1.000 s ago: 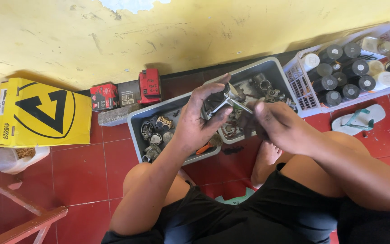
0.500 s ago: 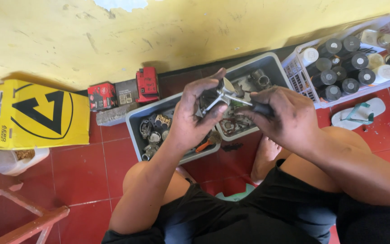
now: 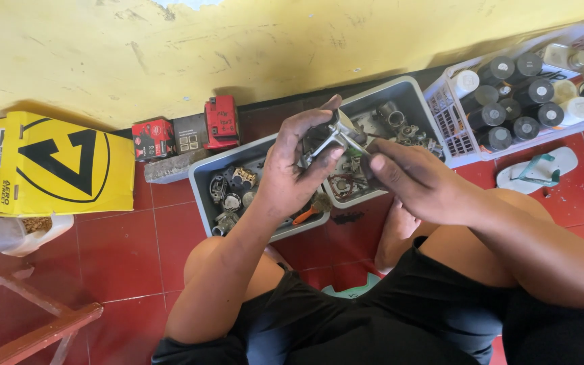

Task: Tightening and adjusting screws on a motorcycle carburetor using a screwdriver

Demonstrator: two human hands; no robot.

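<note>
My left hand (image 3: 297, 172) is closed around a small metal engine part (image 3: 329, 138), held up above two grey trays. My right hand (image 3: 417, 179) grips a thin tool (image 3: 358, 150) whose tip meets that part. Both hands are smeared with dark grease. The left grey tray (image 3: 201, 179) holds several small metal parts and an orange-handled brush (image 3: 309, 209). The right grey tray (image 3: 410, 94) holds more metal parts. I sit on the red tiled floor with my knees bent.
A white basket (image 3: 451, 125) with several dark and white spray cans stands at the right. A flip-flop (image 3: 535, 169) lies beside it. A yellow box (image 3: 59, 165) and small red boxes (image 3: 221, 122) line the yellow wall. A wooden frame (image 3: 35, 324) is at lower left.
My hands have stayed together over the trays; the right hand has shifted closer to the part, the tool now against it. The view moved slightly.
</note>
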